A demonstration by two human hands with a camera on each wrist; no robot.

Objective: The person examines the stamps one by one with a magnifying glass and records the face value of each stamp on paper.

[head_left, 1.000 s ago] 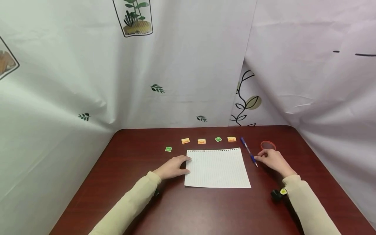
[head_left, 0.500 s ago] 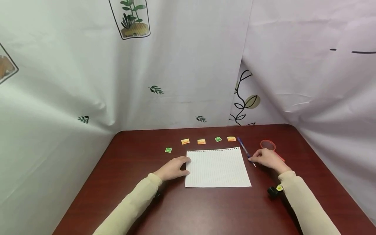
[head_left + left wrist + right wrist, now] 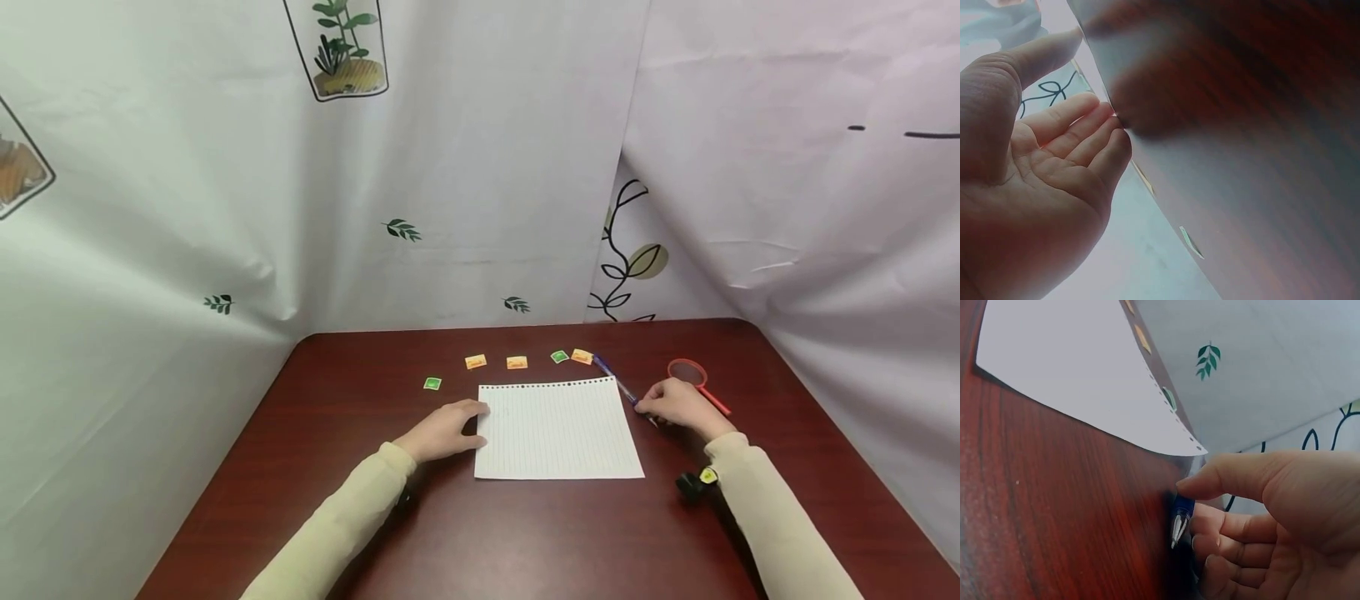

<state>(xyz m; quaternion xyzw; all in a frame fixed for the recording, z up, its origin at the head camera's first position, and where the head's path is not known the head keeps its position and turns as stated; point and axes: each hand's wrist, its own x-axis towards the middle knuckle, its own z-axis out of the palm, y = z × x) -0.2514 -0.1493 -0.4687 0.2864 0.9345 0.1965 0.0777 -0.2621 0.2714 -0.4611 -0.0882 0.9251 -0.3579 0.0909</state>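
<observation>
My right hand (image 3: 678,404) pinches a blue pen (image 3: 615,379) near its writing end, just right of the paper. In the right wrist view the pen (image 3: 1182,515) shows between thumb and fingers, its metal tip pointing down toward the table. The far end of the pen lies by the rightmost orange sticker-like slip (image 3: 582,356). My left hand (image 3: 442,431) rests at the left edge of a lined, perforated sheet of paper (image 3: 557,429), thumb and fingers spread apart. In the left wrist view the fingers of the left hand (image 3: 1066,150) are gently bent; the paper cannot be made out there.
A red magnifying glass (image 3: 687,373) lies behind my right hand. Along the back of the dark wooden table (image 3: 525,533) lie two more orange slips (image 3: 476,362) and two green ones (image 3: 432,383). White printed cloth (image 3: 480,167) hangs behind the table.
The right hand has moved slightly left with the pen. The pen's far end has swung left, and the rightmost orange slip has shifted left and tilted. The magnifying glass's handle is now uncovered.
</observation>
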